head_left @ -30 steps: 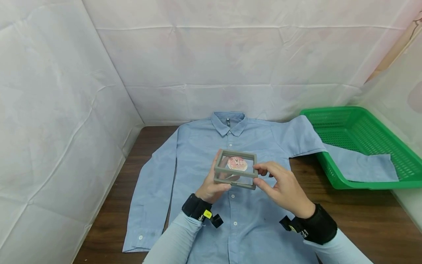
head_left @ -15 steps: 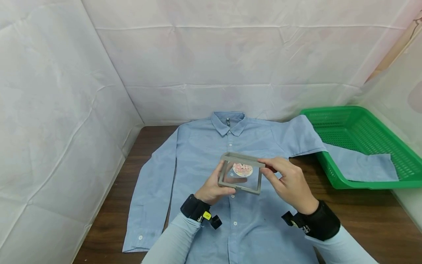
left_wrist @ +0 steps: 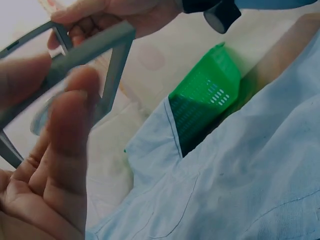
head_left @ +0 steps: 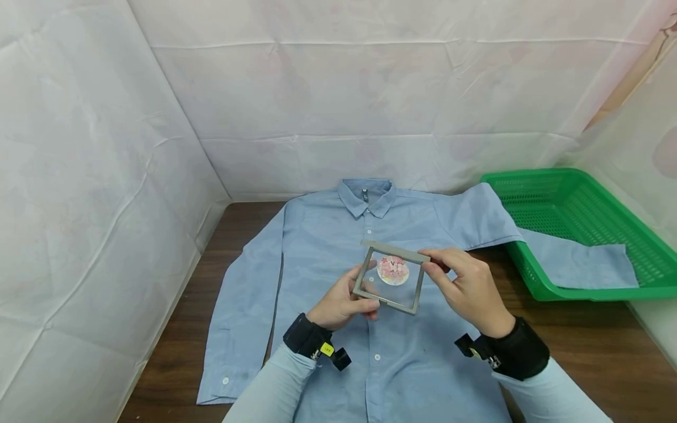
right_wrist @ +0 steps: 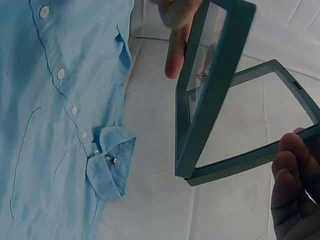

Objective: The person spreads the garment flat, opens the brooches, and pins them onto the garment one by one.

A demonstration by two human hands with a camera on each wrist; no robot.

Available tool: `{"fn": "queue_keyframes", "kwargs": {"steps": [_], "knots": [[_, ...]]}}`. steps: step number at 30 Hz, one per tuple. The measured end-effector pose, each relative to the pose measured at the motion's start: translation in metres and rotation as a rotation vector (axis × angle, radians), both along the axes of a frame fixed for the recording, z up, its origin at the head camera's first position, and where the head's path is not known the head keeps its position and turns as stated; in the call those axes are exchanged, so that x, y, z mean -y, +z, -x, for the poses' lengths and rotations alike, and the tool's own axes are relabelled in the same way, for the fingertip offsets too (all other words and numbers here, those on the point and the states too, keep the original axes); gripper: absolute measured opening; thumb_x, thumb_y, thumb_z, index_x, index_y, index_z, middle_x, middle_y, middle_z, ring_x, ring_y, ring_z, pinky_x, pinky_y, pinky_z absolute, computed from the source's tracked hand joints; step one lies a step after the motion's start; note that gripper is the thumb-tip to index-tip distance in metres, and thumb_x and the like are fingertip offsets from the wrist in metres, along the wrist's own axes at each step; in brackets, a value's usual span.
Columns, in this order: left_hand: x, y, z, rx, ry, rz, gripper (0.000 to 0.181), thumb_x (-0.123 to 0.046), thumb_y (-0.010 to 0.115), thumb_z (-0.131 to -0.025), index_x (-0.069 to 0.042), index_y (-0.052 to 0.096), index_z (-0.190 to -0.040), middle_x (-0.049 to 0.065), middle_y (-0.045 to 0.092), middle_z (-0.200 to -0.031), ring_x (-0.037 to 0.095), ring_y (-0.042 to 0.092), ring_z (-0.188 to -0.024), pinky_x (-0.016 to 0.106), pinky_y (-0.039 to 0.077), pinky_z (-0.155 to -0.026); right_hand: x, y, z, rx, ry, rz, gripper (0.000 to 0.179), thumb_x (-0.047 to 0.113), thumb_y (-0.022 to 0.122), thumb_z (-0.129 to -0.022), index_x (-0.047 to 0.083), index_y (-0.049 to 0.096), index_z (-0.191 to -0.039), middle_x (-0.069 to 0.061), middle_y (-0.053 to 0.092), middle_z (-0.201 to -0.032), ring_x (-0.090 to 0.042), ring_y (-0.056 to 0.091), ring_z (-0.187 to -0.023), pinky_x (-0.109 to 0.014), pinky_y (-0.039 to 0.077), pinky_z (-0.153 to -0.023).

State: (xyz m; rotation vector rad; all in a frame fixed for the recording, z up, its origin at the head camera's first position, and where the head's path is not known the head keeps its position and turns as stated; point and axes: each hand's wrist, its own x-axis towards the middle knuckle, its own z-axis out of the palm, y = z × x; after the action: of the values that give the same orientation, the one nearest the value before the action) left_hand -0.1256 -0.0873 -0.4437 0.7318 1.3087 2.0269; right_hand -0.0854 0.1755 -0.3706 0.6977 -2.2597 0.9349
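Observation:
A grey square display frame (head_left: 398, 251) with clear film is held above the shirt. A round pink-and-white badge or sticker (head_left: 393, 270) shows through the film. My left hand (head_left: 338, 305) grips the frame's lower left side, thumb in front and fingers behind. With thumb and fingertips my right hand (head_left: 468, 288) pinches the upper right corner. In the right wrist view the two hinged halves stand apart in a V. The left hand is on the half with film (right_wrist: 215, 95), the right-hand fingers (right_wrist: 292, 170) on the other half (right_wrist: 240, 162).
A light blue button-up shirt (head_left: 317, 235) lies spread on the dark wooden table (head_left: 174, 382). One sleeve hangs into a green perforated basket (head_left: 576, 296) at the right. White sheeting (head_left: 338, 100) walls off the back and sides.
The frame has shifted slightly right and tilted to face the camera more. My right hand has moved from the front right edge up to the upper right corner, and the halves have swung apart.

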Motion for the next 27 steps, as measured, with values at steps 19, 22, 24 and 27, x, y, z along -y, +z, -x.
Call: {"fn": "queue_keyframes", "kwargs": {"steps": [19, 22, 24, 27], "knots": [[0.003, 0.003, -0.011, 0.128, 0.017, 0.041, 0.059, -0.007, 0.041, -0.102, 0.0, 0.01, -0.152, 0.004, 0.066, -0.077, 0.014, 0.066, -0.063, 0.026, 0.055, -0.06, -0.015, -0.003, 0.008, 0.065, -0.014, 0.086, 0.023, 0.001, 0.07, -0.085, 0.011, 0.073, -0.106, 0.01, 0.064, -0.078, 0.001, 0.049, -0.067, -0.017, 0.035, -0.054], [0.002, 0.003, -0.013, 0.128, 0.012, 0.029, 0.058, -0.007, 0.041, -0.101, 0.0, 0.012, -0.151, 0.003, 0.066, -0.077, 0.014, 0.067, -0.064, 0.026, 0.055, -0.06, -0.018, -0.002, 0.01, 0.09, -0.016, 0.121, 0.02, 0.0, 0.069, -0.087, 0.008, 0.073, -0.104, 0.007, 0.066, -0.077, 0.0, 0.053, -0.067, -0.017, 0.035, -0.053], [0.002, 0.003, -0.015, 0.127, 0.005, 0.02, 0.058, -0.006, 0.041, -0.101, 0.0, 0.012, -0.151, 0.002, 0.066, -0.077, 0.013, 0.067, -0.064, 0.026, 0.055, -0.06, -0.02, -0.003, 0.011, 0.115, -0.016, 0.149, 0.018, -0.001, 0.066, -0.088, 0.006, 0.073, -0.104, 0.003, 0.068, -0.078, -0.001, 0.056, -0.069, -0.016, 0.038, -0.055], [0.001, 0.002, -0.017, 0.127, -0.007, 0.008, 0.058, -0.004, 0.041, -0.1, -0.001, 0.013, -0.151, 0.002, 0.066, -0.077, 0.013, 0.067, -0.064, 0.026, 0.055, -0.06, -0.025, -0.003, 0.014, 0.182, -0.03, 0.193, 0.014, 0.001, 0.062, -0.093, 0.005, 0.072, -0.102, -0.002, 0.067, -0.078, -0.006, 0.057, -0.07, -0.016, 0.042, -0.06]]}}
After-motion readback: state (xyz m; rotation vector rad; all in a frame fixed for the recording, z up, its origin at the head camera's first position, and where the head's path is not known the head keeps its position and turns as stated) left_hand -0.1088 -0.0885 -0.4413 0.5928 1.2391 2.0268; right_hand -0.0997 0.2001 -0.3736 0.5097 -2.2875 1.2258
